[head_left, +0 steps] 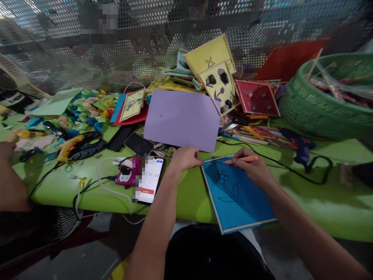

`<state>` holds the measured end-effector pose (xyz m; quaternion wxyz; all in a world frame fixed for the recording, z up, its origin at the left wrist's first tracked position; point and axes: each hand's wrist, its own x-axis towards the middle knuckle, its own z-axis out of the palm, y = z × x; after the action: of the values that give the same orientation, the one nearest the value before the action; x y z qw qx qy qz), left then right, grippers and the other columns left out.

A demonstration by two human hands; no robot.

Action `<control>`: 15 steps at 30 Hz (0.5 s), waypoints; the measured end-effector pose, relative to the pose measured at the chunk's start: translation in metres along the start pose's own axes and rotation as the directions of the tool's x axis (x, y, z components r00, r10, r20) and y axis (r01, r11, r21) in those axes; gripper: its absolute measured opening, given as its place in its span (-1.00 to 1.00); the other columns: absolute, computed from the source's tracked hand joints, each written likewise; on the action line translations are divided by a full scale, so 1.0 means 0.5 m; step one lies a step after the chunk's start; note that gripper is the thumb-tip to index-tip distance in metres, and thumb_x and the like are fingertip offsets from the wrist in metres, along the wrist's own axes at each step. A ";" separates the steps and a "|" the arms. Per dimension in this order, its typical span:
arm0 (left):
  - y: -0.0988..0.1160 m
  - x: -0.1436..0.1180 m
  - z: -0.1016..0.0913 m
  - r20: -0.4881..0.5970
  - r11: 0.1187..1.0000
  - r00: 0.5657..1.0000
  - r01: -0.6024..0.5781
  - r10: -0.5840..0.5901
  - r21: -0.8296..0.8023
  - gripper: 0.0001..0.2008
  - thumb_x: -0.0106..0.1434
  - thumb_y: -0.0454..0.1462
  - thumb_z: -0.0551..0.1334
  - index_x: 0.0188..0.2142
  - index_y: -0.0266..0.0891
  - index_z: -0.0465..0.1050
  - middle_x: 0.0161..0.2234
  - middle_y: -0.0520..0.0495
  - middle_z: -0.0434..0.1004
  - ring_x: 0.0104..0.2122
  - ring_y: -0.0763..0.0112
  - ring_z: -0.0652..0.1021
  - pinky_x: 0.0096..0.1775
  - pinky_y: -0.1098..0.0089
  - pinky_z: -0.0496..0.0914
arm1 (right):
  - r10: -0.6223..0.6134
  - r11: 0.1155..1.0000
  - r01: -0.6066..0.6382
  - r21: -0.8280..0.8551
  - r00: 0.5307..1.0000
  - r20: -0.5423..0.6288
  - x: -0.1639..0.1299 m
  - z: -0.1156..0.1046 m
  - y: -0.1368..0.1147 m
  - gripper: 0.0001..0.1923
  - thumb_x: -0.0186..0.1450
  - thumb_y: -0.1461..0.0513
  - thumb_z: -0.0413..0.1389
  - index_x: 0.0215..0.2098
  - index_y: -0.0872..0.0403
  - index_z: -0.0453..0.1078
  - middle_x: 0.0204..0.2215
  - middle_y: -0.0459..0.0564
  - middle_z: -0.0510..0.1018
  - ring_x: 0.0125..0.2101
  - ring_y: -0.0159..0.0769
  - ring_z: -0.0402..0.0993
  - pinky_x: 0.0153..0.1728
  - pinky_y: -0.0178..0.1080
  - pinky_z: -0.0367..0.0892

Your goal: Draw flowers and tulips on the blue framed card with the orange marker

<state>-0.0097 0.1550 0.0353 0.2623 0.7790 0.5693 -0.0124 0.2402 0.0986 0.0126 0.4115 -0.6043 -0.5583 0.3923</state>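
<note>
A blue framed card (247, 206) with a drawn flower outline lies on the green table (186, 194) at its front edge. My right hand (255, 167) is shut on an orange pen (243, 160), its tip pointing left near the card's top edge. My left hand (186, 157) rests with fingertips on the card's top left corner, just below a lilac paper sheet (182, 118).
A phone showing a timer (150, 179) lies left of my left arm beside cables. A yellow glue gun (77, 146), paper scraps and finished cards (217, 83) crowd the back. A green basket (326, 101) stands at right; a blue glue gun (301, 147) lies near it. Another person's arm (8, 179) is at far left.
</note>
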 end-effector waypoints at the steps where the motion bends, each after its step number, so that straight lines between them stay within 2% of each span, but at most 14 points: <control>1: 0.000 0.001 0.001 0.001 1.000 1.000 0.000 0.000 0.001 -0.68 0.11 0.04 0.38 -0.38 -0.13 0.51 -0.39 -0.03 0.58 -0.35 0.26 0.53 -0.31 0.34 0.26 | -0.001 1.000 0.001 -0.002 1.000 -0.006 0.000 0.000 0.001 -0.88 0.09 0.14 0.24 -0.51 -0.03 0.40 -0.55 -0.11 0.48 -0.49 -0.27 0.39 -0.41 -0.20 0.29; 7: -0.002 0.001 0.004 -0.005 1.000 1.000 -0.009 0.009 -0.006 -0.68 0.11 0.05 0.38 -0.39 -0.13 0.51 -0.40 -0.05 0.58 -0.34 0.24 0.54 -0.30 0.32 0.28 | -0.012 1.000 0.012 -0.021 1.000 -0.011 -0.002 0.001 -0.002 -0.84 0.10 0.10 0.25 -0.52 -0.05 0.38 -0.55 -0.10 0.48 -0.48 -0.24 0.40 -0.42 -0.19 0.31; 15: -0.002 0.001 0.005 -0.008 1.000 1.000 -0.014 0.014 -0.011 -0.68 0.11 0.04 0.38 -0.38 -0.13 0.52 -0.40 -0.05 0.58 -0.34 0.24 0.54 -0.30 0.32 0.27 | 0.003 1.000 -0.003 -0.017 1.000 -0.004 -0.002 0.000 -0.009 -0.87 0.08 0.13 0.23 -0.54 -0.06 0.38 -0.56 -0.08 0.46 -0.49 -0.22 0.38 -0.40 -0.16 0.28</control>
<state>-0.0096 0.1546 0.0325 0.2646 0.7815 0.5650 -0.0042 0.2382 0.0978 0.0170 0.4069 -0.6094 -0.5597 0.3870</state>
